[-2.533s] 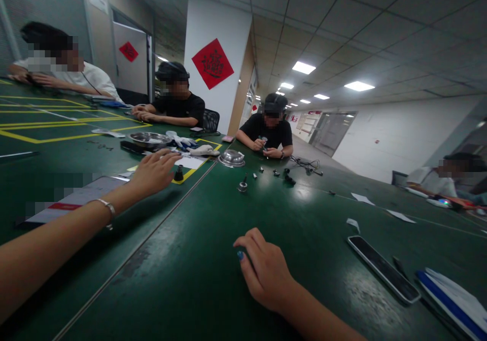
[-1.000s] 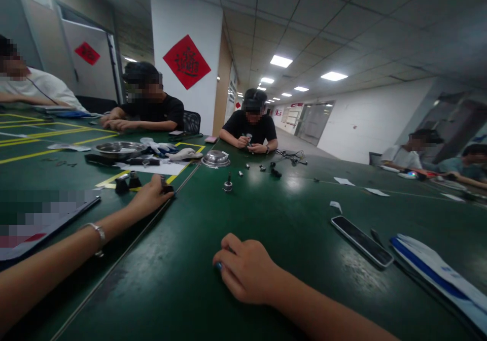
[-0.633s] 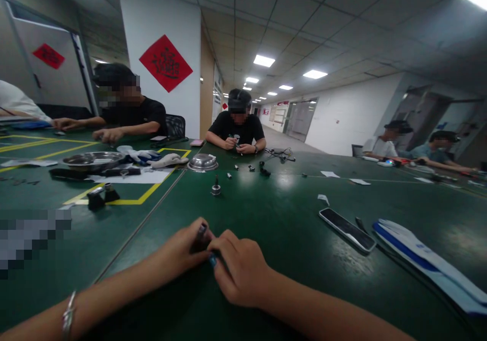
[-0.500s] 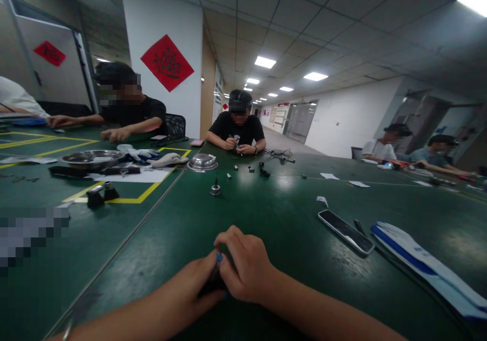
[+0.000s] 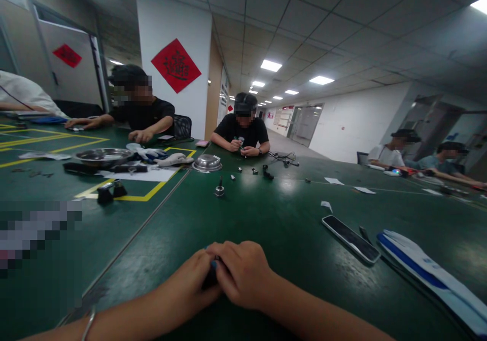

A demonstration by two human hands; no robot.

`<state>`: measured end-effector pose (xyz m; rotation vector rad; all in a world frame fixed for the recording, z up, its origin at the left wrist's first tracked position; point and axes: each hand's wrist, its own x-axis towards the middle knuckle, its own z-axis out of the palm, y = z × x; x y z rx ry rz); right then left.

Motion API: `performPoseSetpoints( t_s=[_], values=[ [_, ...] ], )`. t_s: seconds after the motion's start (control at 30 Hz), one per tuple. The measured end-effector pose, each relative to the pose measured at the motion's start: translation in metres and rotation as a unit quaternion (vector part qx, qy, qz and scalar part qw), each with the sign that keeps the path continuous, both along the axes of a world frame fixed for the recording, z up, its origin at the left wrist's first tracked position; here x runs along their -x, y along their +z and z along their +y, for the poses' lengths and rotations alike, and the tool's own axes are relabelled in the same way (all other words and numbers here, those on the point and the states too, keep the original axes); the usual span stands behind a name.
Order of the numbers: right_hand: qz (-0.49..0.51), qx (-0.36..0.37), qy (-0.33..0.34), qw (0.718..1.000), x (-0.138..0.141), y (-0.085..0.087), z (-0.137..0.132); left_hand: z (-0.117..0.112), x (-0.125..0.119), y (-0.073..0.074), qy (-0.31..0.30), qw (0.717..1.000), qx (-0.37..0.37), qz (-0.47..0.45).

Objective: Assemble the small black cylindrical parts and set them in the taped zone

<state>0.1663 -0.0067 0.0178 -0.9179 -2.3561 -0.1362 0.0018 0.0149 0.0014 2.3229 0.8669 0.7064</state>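
Observation:
My left hand (image 5: 196, 280) and my right hand (image 5: 241, 272) meet low in the middle of the head view, above the green table (image 5: 163, 260). Both are closed, fingertips together around a small dark thing that is mostly hidden by the fingers; I cannot make out its kind. The right fingers lie over the top of it, touching the left fingertips. Beyond the hands, a small metal part with an upright dark stem (image 5: 219, 188) stands on the table.
A phone (image 5: 350, 239) and a blue-and-white cloth-like strip (image 5: 429, 275) lie at right. Farther off are an upturned metal bowl (image 5: 207, 163), a metal dish (image 5: 103, 157), gloves (image 5: 152, 154), black binder clips (image 5: 111, 191) and small parts. Several people sit around the table.
My right fingers have lowered and closed further over the left fingertips. The whole view has shifted slightly, so the scene sits a little farther right and lower.

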Motion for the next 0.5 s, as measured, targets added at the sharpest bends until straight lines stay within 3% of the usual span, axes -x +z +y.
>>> performPoseSetpoints(
  t_s=[0.17,0.33,0.5],
  values=[
    [-0.004,-0.002,-0.004,1.0,-0.0009,0.0012,0.0002,0.0003,0.0001,0.0031,0.015,1.0,-0.021,-0.017],
    [0.011,-0.025,-0.02,0.999,0.002,-0.0004,-0.0006,-0.0017,0.001,0.0059,-0.051,0.998,-0.019,0.009],
    [0.012,-0.045,0.021,0.999,0.0017,-0.0023,0.0019,-0.0037,0.0033,0.0054,-0.051,0.999,-0.011,-0.004]
  ],
)
